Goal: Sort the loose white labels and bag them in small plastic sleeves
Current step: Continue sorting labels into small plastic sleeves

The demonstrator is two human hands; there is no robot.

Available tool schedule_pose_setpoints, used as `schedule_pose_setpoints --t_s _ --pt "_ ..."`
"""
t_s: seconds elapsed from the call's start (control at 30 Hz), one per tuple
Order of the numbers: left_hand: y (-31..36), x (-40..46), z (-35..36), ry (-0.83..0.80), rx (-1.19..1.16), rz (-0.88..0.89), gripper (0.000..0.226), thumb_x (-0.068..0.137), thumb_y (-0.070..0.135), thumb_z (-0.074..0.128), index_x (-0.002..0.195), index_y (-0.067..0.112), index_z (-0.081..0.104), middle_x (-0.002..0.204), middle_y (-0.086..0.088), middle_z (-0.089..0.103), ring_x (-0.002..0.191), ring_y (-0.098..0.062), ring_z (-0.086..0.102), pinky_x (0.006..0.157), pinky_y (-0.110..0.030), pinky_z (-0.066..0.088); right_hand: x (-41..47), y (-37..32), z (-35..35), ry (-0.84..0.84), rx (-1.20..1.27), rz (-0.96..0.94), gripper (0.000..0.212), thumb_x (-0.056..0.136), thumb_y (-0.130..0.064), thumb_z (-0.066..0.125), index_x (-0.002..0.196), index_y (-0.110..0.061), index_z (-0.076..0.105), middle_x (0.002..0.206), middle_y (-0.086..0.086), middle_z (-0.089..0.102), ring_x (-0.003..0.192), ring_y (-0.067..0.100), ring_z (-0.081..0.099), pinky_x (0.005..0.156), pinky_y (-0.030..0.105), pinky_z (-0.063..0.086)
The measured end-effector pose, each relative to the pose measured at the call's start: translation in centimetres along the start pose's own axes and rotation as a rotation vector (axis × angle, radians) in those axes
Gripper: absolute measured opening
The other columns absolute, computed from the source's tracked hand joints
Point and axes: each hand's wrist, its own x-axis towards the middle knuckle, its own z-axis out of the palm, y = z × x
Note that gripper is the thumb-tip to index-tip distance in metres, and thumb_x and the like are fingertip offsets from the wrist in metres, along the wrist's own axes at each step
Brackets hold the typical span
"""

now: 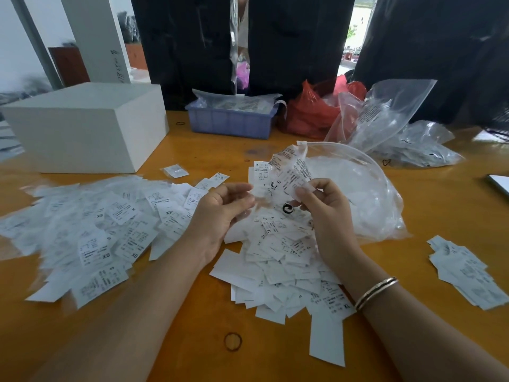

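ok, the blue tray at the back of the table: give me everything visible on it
The blue tray is a shallow rectangular crate, plastic by the look, with ribbed side walls. It sits flat on the orange table at the far edge, between the white box and the red bag. Clear plastic packets with printed inserts fill it and stick out above the rim. Neither hand touches it.

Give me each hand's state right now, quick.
Left hand: fingers curled, pinching the clear plastic sleeve.
Right hand: pinching the same sleeve, labels inside it.
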Motion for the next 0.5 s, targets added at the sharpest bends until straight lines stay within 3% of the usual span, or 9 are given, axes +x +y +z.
schedule_pose_setpoints --t_s 0.2,0.37,0.5 --pt "-0.02 0.17 -0.04 0.052 0.048 0.048 0.019 0.082 0.004 0.068 0.089 0.022 0.071 0.087 0.004 0.074 0.085 -0.008 0.07 0.068 -0.015 0.052 -0.22 0.19 0.12 -0.06 -0.137 0.067 0.015 0.085 -0.015 0.068 0.09 -0.023 0.057 0.069 -0.003 0.071 0.064 0.008 0.064 0.061 0.019 0.049" --pt "-0.17 0.23 -0.06 0.09 0.125 0.105 0.019 0.084 0.008 0.068 0.088 0.026 0.072 0.088 0.006 0.074 0.088 -0.008 0.069 0.069 -0.015 0.052 -0.16 0.27 0.28 -0.049 -0.246 0.078 0.02 0.086 -0.017 0.068 0.097 -0.029 0.057 0.072 0.001 0.072 0.068 0.011 0.065 0.076 0.044 0.052" --pt "-0.06 0.33 -0.03 0.113 0.168 0.141 0.02 0.085 0.009 0.068 0.087 0.028 0.072 0.086 0.011 0.073 0.087 -0.005 0.068 0.068 -0.013 0.051 -0.13 0.3 0.25 -0.028 -0.253 0.069 0.02 0.086 -0.016 0.068 0.096 -0.03 0.058 0.074 0.004 0.072 0.068 0.012 0.065 0.077 0.048 0.051"
